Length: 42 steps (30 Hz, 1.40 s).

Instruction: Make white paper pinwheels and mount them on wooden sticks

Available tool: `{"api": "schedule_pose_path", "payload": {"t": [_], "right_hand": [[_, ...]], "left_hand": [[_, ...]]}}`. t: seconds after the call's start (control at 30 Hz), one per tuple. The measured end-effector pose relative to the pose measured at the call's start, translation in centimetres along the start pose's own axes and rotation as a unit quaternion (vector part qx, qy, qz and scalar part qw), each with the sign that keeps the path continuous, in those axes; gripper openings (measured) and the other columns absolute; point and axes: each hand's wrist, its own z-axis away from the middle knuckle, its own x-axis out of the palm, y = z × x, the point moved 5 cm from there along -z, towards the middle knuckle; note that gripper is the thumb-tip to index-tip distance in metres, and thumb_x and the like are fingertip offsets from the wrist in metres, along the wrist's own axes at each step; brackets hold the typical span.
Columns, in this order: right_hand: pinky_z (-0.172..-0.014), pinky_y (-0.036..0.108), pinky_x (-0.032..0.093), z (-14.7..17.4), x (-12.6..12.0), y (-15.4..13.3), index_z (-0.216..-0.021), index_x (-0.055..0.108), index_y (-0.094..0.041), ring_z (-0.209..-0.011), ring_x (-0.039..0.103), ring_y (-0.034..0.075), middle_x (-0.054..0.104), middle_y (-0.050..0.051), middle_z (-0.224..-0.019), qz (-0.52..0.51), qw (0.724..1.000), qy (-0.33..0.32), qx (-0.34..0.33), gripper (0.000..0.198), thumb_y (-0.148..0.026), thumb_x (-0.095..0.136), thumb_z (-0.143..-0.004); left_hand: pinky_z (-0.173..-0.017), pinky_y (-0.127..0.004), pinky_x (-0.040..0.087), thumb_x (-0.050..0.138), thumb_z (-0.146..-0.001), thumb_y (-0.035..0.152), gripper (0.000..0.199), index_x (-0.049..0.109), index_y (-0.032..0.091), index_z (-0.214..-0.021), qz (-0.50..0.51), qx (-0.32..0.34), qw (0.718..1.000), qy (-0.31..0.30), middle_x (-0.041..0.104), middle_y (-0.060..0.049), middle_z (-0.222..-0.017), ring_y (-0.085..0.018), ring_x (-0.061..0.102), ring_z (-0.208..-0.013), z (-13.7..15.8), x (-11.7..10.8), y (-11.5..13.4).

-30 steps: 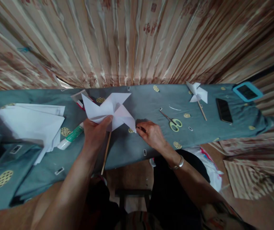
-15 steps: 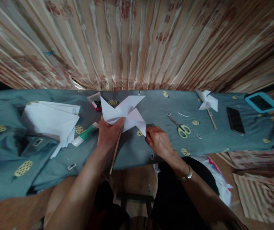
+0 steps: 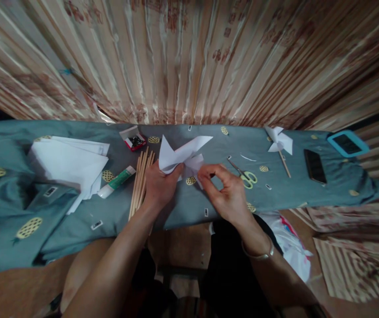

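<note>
One paper pinwheel [image 3: 175, 158] on my feed, clamped in left grip [image 3: 163, 184]; right grip [image 3: 226, 191] curls at its right edge, I can't tell if pinching.

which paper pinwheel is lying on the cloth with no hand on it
The rightmost pinwheel, lying left of the black phone; the other pinwheel is held in the left hand.

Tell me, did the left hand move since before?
Yes, rightward: the left hand, holding the paper pinwheel, is now farther from the glue stick lying on the cloth.
</note>
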Motion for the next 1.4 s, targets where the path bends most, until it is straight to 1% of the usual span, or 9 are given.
{"api": "schedule_pose_path", "payload": {"t": [0.07, 0.17, 0.27, 0.4, 0.5, 0.83, 1.03, 1.2, 1.4], "right_hand": [[-0.080, 0.029, 0.049, 0.0, 0.7, -0.7, -0.085, 0.064, -0.022, -0.082, 0.062, 0.016, 0.069, 0.000, -0.084, 0.022, 0.999, -0.006, -0.031, 0.011, -0.015, 0.058, -0.090], [-0.080, 0.030, 0.050, -0.2, 1.2, -0.5, -0.086, 0.064, -0.022, -0.083, 0.063, 0.017, 0.070, 0.002, -0.086, 0.027, 0.999, -0.008, -0.039, 0.012, -0.014, 0.056, -0.090], [-0.079, 0.029, 0.050, -0.4, 1.2, 0.3, -0.086, 0.065, -0.022, -0.081, 0.063, 0.016, 0.071, 0.001, -0.086, 0.010, 1.000, -0.001, -0.004, 0.011, -0.016, 0.057, -0.089], [-0.072, 0.027, 0.050, -0.4, 1.0, 1.0, -0.086, 0.066, -0.023, -0.071, 0.059, 0.014, 0.067, -0.002, -0.077, -0.008, 0.998, 0.014, 0.058, 0.007, -0.019, 0.061, -0.086], [-0.071, 0.027, 0.049, -0.3, 0.9, 1.5, -0.086, 0.066, -0.024, -0.069, 0.057, 0.014, 0.066, -0.003, -0.075, -0.026, 0.996, 0.020, 0.085, 0.004, -0.021, 0.063, -0.084], [-0.068, 0.026, 0.046, -0.5, 1.1, 2.9, -0.083, 0.067, -0.021, -0.065, 0.054, 0.012, 0.067, -0.003, -0.073, -0.104, 0.988, 0.023, 0.109, 0.003, -0.023, 0.067, -0.080], [-0.066, 0.025, 0.046, -0.5, 1.2, 2.9, -0.082, 0.067, -0.021, -0.063, 0.055, 0.011, 0.068, -0.003, -0.073, -0.103, 0.988, 0.019, 0.116, 0.002, -0.021, 0.067, -0.080], [-0.068, 0.025, 0.048, -0.5, 1.2, 2.7, -0.083, 0.068, -0.022, -0.065, 0.058, 0.012, 0.070, -0.003, -0.076, -0.078, 0.992, 0.010, 0.095, 0.004, -0.019, 0.065, -0.083], [-0.079, 0.030, 0.051, -0.3, 0.8, 1.2, -0.085, 0.069, -0.023, -0.081, 0.064, 0.017, 0.072, 0.000, -0.083, 0.030, 0.999, -0.008, 0.042, 0.012, -0.016, 0.060, -0.088]], "left_hand": [[-0.068, -0.031, 0.056, 0.067, -0.070, 0.026, 0.017, 0.074, 0.015, -0.081, 0.010, 0.012, 1.000, 0.000, 0.078, -0.005, -0.078, -0.022, 0.071, -0.072, 0.3, 0.5, 0.3], [-0.066, -0.030, 0.055, 0.067, -0.070, 0.026, 0.017, 0.074, 0.016, -0.082, 0.032, 0.011, 0.999, -0.003, 0.077, -0.003, -0.077, -0.021, 0.071, -0.071, 0.6, 1.2, 0.4], [-0.064, -0.029, 0.054, 0.067, -0.070, 0.026, 0.016, 0.073, 0.016, -0.081, 0.043, 0.008, 0.999, -0.010, 0.077, -0.003, -0.075, -0.021, 0.070, -0.069, 0.7, 1.5, 0.6], [-0.067, -0.030, 0.054, 0.068, -0.070, 0.025, 0.015, 0.074, 0.018, -0.081, 0.041, 0.013, 0.999, -0.019, 0.077, -0.003, -0.077, -0.022, 0.070, -0.072, 0.8, 1.5, 1.0], [-0.067, -0.030, 0.055, 0.067, -0.070, 0.024, 0.013, 0.074, 0.017, -0.080, 0.030, 0.012, 0.999, -0.030, 0.076, -0.003, -0.076, -0.022, 0.070, -0.072, 0.9, 1.7, 1.0], [-0.068, -0.031, 0.055, 0.065, -0.071, 0.024, 0.012, 0.073, 0.017, -0.078, 0.028, 0.016, 0.998, -0.051, 0.077, -0.004, -0.077, -0.023, 0.071, -0.072, 0.7, 2.0, 1.0], [-0.067, -0.031, 0.054, 0.066, -0.073, 0.026, 0.012, 0.073, 0.019, -0.080, 0.018, 0.024, 0.998, -0.057, 0.076, -0.004, -0.076, -0.023, 0.070, -0.070, 0.8, 2.0, 1.0], [-0.062, -0.028, 0.052, 0.065, -0.072, 0.025, 0.011, 0.072, 0.019, -0.076, 0.013, 0.039, 0.998, -0.057, 0.073, -0.002, -0.071, -0.020, 0.068, -0.066, 0.9, 2.0, 1.1], [-0.061, -0.028, 0.051, 0.066, -0.071, 0.027, 0.012, 0.072, 0.018, -0.077, 0.013, 0.029, 0.998, -0.050, 0.073, -0.002, -0.070, -0.020, 0.067, -0.064, 0.8, 2.0, 0.8]]}}
